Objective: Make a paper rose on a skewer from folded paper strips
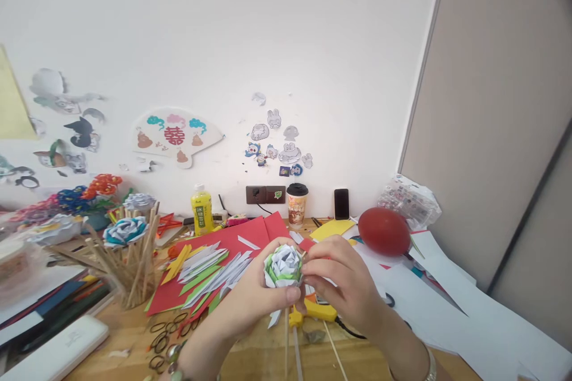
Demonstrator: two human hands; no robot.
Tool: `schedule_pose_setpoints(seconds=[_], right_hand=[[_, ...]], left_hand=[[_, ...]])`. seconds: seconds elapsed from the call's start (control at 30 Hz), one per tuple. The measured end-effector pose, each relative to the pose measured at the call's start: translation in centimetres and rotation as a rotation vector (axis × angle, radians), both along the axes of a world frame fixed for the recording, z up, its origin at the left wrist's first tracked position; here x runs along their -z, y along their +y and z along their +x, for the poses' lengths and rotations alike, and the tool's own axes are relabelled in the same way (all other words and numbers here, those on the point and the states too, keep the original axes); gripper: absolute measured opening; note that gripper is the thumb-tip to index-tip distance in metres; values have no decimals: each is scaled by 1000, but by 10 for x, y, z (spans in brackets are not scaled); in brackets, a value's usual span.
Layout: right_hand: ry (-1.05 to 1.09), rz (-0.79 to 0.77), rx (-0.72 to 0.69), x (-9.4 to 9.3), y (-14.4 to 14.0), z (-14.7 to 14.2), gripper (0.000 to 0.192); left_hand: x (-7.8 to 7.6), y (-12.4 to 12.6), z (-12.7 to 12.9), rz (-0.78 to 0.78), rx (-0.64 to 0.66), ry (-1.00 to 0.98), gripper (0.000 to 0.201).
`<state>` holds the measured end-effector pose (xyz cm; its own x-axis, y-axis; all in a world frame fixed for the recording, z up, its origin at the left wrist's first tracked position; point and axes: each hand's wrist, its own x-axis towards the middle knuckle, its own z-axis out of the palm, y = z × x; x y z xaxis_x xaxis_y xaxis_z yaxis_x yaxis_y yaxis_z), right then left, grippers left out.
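L hand (254, 297) and R hand (344, 286) both gripped the green-and-white paper flower (283, 266), thumb under it, R fingertips pinching its right edge, w/ thin sticks (290, 345) and a yellow glue gun (315, 311) just below the fingers. Risk, imo: too hard a squeeze could crush the folds, or a loose petal could slip out. Beyond the fingers lay red paper (250, 238); the yellow bottle (202, 210) and cup (297, 205) labels weren't legible, but the wall fan (175, 137) bore a red 囍.
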<state>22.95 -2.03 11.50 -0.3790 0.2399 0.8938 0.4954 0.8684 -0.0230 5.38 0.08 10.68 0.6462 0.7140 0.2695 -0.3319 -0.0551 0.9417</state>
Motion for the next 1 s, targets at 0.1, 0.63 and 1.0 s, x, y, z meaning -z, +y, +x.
schedule_pose_setpoints(seconds=[0.1, 0.63, 1.0], right_hand=[[-65, 26, 0, -1, 4, 2, 12], [-5, -235, -158, -6, 4, 4, 22], [162, -418, -296, 7, 10, -4, 23]], left_hand=[[3, 4, -1, 12, 25, 1, 54], [-1, 3, -1, 62, 89, 48, 50], [-2, 3, -5, 67, 114, 95, 51]])
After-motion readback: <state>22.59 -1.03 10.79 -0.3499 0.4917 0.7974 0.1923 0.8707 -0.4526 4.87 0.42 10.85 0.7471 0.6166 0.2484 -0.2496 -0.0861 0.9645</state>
